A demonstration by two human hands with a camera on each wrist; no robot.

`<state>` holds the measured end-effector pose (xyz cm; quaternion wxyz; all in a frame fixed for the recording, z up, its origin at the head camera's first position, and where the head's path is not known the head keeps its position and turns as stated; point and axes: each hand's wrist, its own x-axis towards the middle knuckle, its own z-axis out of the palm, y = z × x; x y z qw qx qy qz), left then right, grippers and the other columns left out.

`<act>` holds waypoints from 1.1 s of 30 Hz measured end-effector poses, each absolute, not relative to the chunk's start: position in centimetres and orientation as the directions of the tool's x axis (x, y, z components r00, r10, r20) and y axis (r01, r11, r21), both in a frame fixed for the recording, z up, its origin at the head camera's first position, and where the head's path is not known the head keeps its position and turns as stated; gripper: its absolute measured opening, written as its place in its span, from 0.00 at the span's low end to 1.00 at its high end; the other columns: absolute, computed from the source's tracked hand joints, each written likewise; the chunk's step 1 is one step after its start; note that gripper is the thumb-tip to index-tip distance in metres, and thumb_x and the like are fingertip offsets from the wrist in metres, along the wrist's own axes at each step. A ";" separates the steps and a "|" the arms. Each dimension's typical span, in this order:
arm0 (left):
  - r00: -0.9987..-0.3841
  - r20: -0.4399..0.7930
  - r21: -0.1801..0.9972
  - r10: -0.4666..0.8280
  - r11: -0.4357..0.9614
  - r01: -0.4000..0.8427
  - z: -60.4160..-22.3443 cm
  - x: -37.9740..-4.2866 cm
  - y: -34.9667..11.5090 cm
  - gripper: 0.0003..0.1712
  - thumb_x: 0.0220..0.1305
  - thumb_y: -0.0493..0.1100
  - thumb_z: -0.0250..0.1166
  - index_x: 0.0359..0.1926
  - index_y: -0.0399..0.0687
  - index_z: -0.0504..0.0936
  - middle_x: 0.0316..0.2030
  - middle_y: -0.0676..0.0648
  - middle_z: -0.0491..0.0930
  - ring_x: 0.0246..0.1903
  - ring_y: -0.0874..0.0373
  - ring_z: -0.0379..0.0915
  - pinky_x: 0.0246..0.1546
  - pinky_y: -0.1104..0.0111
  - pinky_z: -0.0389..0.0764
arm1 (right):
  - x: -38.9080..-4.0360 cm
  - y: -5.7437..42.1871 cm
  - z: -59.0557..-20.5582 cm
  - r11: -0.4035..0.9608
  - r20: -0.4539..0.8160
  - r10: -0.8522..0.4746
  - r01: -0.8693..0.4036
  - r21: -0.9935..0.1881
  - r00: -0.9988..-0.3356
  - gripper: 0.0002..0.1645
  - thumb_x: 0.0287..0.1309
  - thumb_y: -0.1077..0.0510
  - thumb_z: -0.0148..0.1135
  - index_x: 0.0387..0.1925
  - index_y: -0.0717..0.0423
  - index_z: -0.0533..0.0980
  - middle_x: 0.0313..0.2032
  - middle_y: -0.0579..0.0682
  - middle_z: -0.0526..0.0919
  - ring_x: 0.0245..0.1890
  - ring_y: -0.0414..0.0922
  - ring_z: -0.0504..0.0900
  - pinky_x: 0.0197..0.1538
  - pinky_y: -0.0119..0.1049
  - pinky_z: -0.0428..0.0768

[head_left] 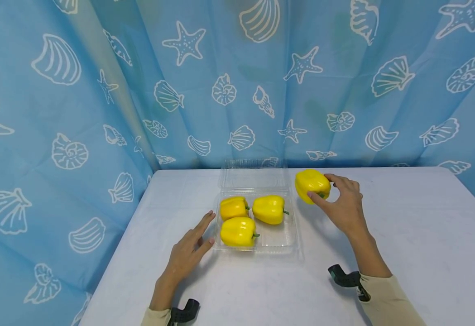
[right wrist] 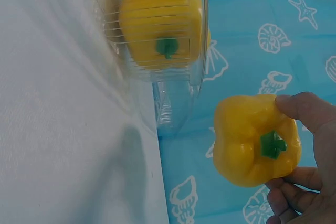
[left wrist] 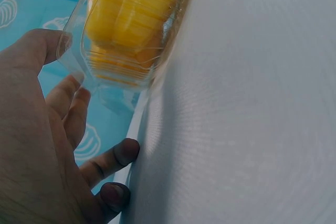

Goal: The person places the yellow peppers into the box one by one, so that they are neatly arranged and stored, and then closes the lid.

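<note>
My right hand pinches a yellow bell pepper between thumb and fingers, above the table at the right of a clear plastic box. In the right wrist view the held pepper shows its green stem, with the thumb at its top edge and fingers below. The clear box holds three more yellow peppers: one at front left, one behind it, one at back right. My left hand is beside the box's left wall, fingers extended; in the left wrist view its thumb touches the rim.
The box's clear lid stands open toward the back of the white-covered table. A blue curtain with white shell and starfish prints hangs behind and at the left. Each wrist wears a black camera mount.
</note>
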<state>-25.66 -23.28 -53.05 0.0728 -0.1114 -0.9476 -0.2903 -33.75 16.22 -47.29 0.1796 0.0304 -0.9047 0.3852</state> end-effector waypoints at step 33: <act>-0.964 0.206 0.539 0.169 0.803 0.256 -53.1 -25.7 -23.3 0.35 0.73 0.58 0.54 0.77 0.76 0.54 0.74 0.69 0.51 0.34 0.62 0.65 0.31 0.66 0.68 | -32.9 15.7 -46.3 0.683 0.437 0.000 -0.319 -0.657 -0.900 0.40 0.56 0.45 0.73 0.64 0.59 0.72 0.61 0.61 0.73 0.58 0.59 0.63 0.55 0.64 0.60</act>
